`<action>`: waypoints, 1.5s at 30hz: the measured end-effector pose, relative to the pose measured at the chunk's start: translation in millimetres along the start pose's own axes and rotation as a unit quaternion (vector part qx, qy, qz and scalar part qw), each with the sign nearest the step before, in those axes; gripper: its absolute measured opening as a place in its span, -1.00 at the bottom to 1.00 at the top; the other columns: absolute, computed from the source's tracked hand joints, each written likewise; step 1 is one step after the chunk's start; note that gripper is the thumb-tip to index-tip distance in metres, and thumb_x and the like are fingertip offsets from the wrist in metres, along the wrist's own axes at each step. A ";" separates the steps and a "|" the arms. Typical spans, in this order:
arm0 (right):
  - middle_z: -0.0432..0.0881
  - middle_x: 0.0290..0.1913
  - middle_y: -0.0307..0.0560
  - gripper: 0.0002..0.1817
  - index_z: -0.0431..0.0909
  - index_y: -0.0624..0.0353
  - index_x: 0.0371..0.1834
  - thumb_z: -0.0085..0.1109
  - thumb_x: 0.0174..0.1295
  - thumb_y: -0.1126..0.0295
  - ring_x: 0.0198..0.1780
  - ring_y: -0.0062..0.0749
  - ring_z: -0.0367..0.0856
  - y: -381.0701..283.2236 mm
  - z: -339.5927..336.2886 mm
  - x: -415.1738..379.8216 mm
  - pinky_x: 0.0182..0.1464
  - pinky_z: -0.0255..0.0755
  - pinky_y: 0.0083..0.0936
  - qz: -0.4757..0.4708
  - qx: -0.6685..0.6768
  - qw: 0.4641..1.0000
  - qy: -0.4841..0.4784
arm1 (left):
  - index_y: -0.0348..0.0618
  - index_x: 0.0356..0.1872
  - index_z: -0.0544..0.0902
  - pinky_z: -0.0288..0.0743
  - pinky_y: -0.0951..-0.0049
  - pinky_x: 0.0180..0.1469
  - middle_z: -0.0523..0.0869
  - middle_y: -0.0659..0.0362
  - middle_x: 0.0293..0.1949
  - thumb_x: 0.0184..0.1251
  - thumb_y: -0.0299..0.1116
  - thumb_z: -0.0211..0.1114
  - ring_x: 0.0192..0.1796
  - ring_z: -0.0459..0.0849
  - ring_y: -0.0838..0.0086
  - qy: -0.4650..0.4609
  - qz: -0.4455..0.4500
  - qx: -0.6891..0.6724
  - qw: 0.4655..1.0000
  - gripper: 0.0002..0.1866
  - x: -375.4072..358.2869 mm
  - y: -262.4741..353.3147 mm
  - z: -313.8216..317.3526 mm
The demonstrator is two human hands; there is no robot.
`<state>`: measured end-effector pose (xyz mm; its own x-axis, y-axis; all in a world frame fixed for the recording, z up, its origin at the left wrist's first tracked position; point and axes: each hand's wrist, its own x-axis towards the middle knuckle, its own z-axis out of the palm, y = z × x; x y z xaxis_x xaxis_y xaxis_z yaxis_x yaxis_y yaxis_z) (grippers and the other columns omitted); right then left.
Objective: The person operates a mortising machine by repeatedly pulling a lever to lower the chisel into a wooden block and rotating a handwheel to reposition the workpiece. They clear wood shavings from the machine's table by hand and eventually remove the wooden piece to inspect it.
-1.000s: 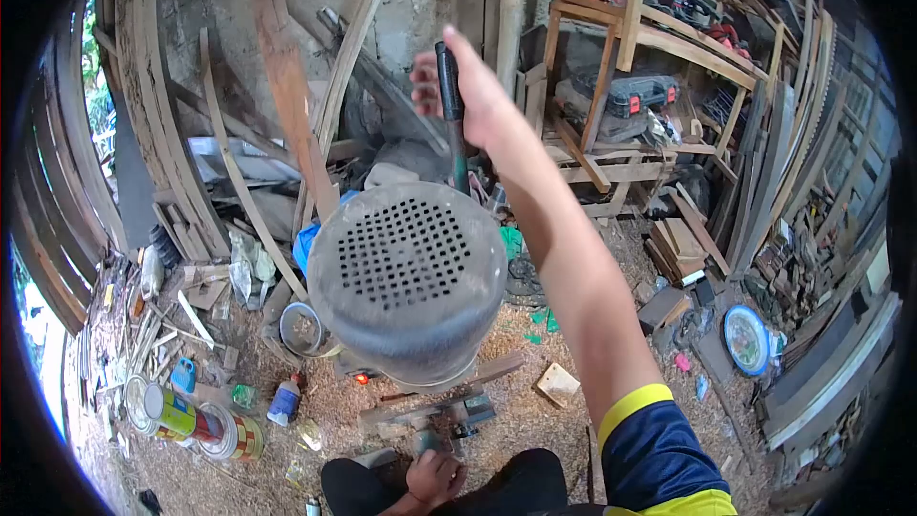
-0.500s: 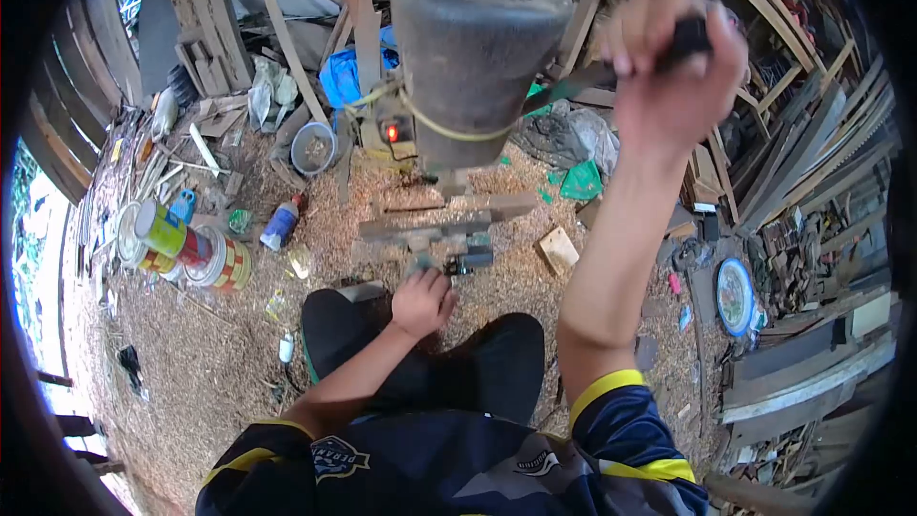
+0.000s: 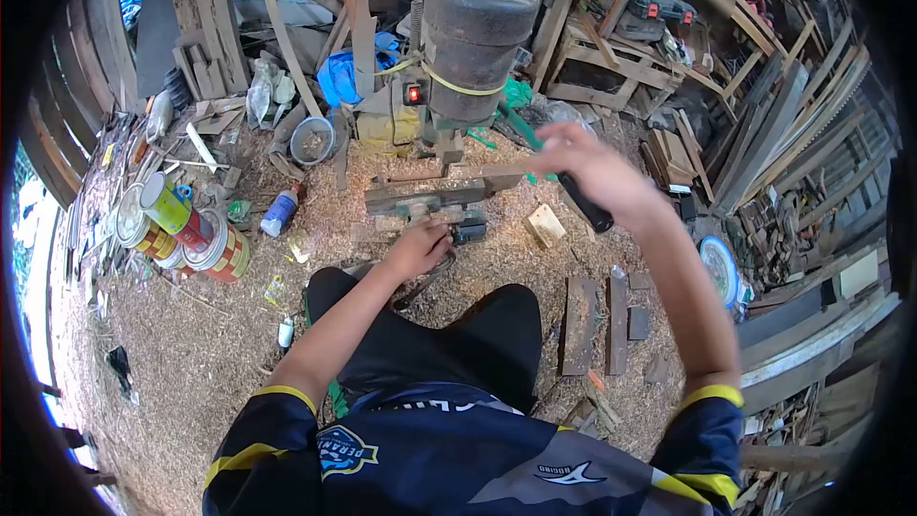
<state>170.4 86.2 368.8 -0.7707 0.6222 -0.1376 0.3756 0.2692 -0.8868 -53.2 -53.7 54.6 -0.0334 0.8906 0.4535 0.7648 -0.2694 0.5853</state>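
My left hand (image 3: 420, 249) has its fingers closed on a part of the low clamp (image 3: 468, 228) in front of the wood; what they grip is hidden. A wooden piece (image 3: 430, 197) lies across the base of the drill-like machine (image 3: 478, 43), whose switch (image 3: 415, 94) glows red. My right hand (image 3: 587, 170), blurred by motion, is above the black grip (image 3: 585, 203) of the machine's green lever (image 3: 520, 124). Whether its fingers touch the lever is unclear.
Paint cans (image 3: 222, 250), a blue-labelled bottle (image 3: 280, 213) and a bucket (image 3: 312, 141) stand at left. A wood block (image 3: 546, 226) and flat boards (image 3: 578, 325) lie at right on the shavings. Stacked timber and a round plate (image 3: 718, 272) are farther right.
The lever has swung down, and my right hand has moved down from the upper right. The motor housing looks smaller and higher in view. My left hand remains at the clamp.
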 end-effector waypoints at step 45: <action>0.58 0.06 0.24 -0.42 0.47 0.32 0.27 0.06 0.53 -0.01 0.10 0.20 0.54 425.9 214.8 134.9 0.21 0.41 -0.01 -0.056 -0.082 0.935 0.341 | -0.18 -0.54 0.49 0.45 0.16 -0.23 0.49 0.07 -0.47 0.15 -0.49 0.36 -0.35 0.49 0.10 -0.010 -0.084 -0.005 0.996 -0.81 16.8 -1.6 -1.9</action>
<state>115.9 126.9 -122.2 -0.3237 0.8926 0.3139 0.4290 0.4341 -0.7921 -56.1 -39.0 62.5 -0.1478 0.9303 0.3357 0.7429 -0.1197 0.6586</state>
